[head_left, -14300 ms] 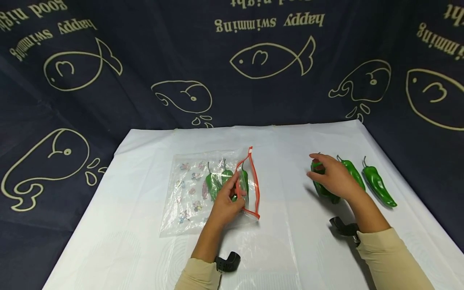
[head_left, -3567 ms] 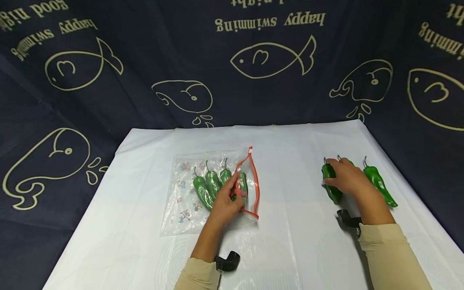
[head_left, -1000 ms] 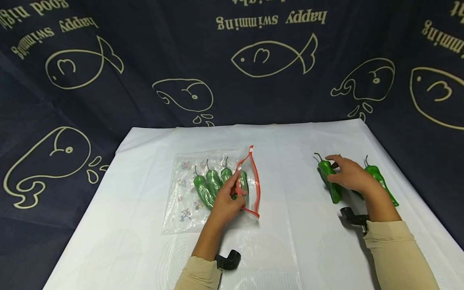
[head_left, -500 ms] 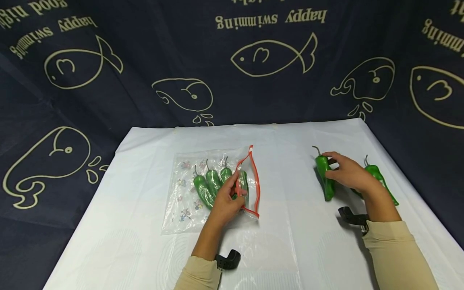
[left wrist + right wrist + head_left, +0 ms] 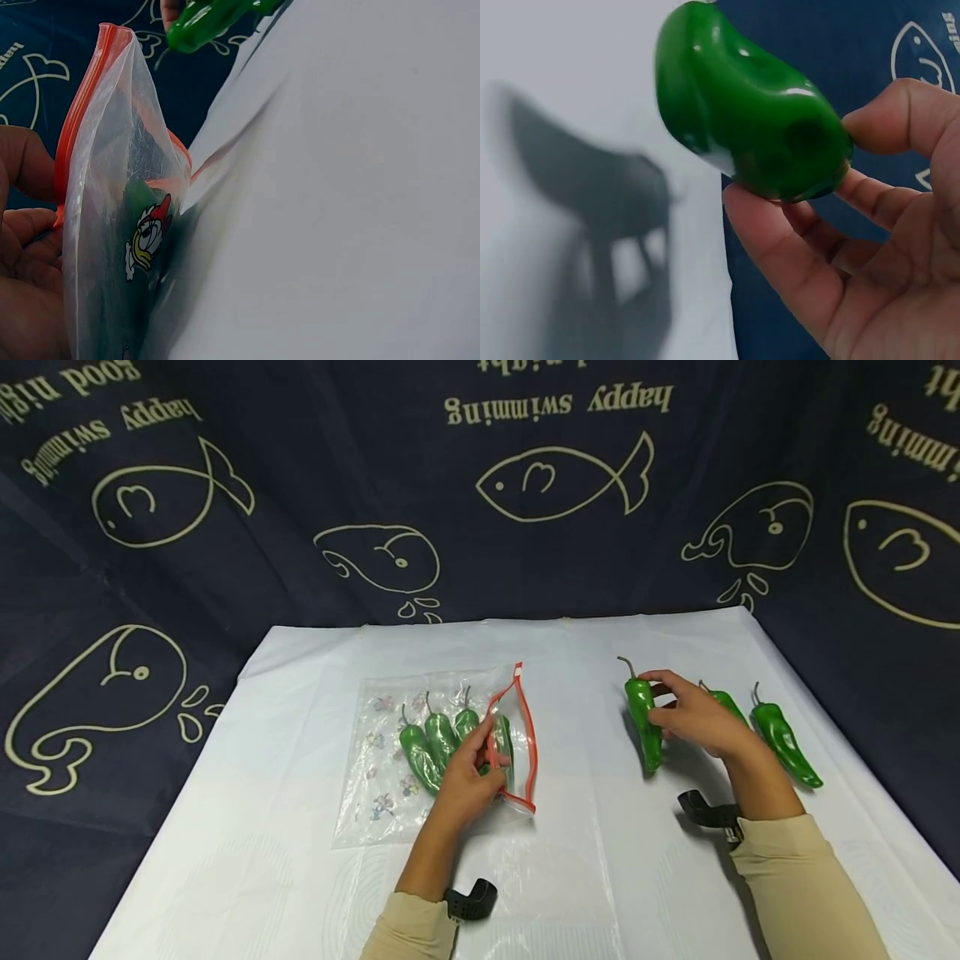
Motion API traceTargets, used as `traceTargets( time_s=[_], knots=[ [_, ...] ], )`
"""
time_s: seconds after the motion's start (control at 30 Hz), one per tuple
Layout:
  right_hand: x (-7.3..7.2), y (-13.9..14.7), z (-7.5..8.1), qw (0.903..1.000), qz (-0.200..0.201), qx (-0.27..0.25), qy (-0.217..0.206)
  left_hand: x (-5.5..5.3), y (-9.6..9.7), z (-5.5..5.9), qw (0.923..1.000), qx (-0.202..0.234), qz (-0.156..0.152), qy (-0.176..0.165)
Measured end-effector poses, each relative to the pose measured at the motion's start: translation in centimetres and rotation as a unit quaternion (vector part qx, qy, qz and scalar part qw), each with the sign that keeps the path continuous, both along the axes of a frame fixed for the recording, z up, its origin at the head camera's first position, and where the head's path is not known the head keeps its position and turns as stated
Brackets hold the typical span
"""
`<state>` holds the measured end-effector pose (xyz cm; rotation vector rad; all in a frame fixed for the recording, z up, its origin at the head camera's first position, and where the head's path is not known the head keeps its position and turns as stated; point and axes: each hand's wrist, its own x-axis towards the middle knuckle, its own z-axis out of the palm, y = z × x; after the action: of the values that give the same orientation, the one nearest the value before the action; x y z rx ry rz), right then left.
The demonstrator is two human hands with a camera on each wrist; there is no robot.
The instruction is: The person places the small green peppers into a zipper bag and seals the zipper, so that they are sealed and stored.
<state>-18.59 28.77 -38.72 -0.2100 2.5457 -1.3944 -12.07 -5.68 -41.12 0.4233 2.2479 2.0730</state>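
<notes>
My right hand [image 5: 693,714] pinches a green pepper [image 5: 643,723] between thumb and fingers, its stem pointing away from me. In the right wrist view the pepper [image 5: 750,105] is clear of the table and casts a shadow on the cloth. At the middle left lies a clear zip bag [image 5: 367,793] with a red zip edge. My left hand [image 5: 468,781] pinches the near layer of its mouth, keeping it parted. Several green peppers [image 5: 420,756] lie inside the bag, partly hidden by that hand. The left wrist view shows the bag's red rim [image 5: 71,142] gripped by thumb and fingers.
Two more green peppers lie at the right of the white table [image 5: 570,877]: one [image 5: 726,703] partly behind my right hand, one [image 5: 783,743] farther right. A dark blue curtain [image 5: 300,460] with fish drawings hangs behind. Black wrist devices sit on both wrists.
Since the earliest frame, the bag's contents have shifted, with a pepper now at their left. Over the last second my right hand has lifted a pepper and carried it left. The left hand stays put.
</notes>
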Motion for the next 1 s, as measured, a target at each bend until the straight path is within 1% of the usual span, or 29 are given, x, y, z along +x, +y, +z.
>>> traceTargets(
  time_s=[0.13, 0.33, 0.47, 0.7, 1.0],
  knots=[
    [0.0, -1.0, 0.1, 0.9998, 0.008, -0.018, 0.004, 0.1, 0.0, 0.0, 1.0000, 0.001, 0.000, -0.004],
    [-0.2, -2.0, -0.2, 0.9980, 0.030, -0.056, 0.003, 0.2, 0.0, 0.1, 1.0000, -0.004, 0.002, 0.000],
    [-0.2, -2.8, -0.4, 0.9967, 0.041, -0.070, 0.003, 0.2, 0.0, 0.1, 1.0000, -0.006, 0.003, 0.001],
    [-0.5, -4.5, -0.8, 0.9945, 0.044, -0.095, -0.003, 0.2, 0.0, 0.0, 1.0000, -0.005, 0.003, -0.004],
    [-0.8, -6.9, -1.1, 0.9912, 0.047, -0.124, 0.001, 0.2, 0.0, 0.0, 1.0000, -0.005, 0.001, 0.001]
  ],
)
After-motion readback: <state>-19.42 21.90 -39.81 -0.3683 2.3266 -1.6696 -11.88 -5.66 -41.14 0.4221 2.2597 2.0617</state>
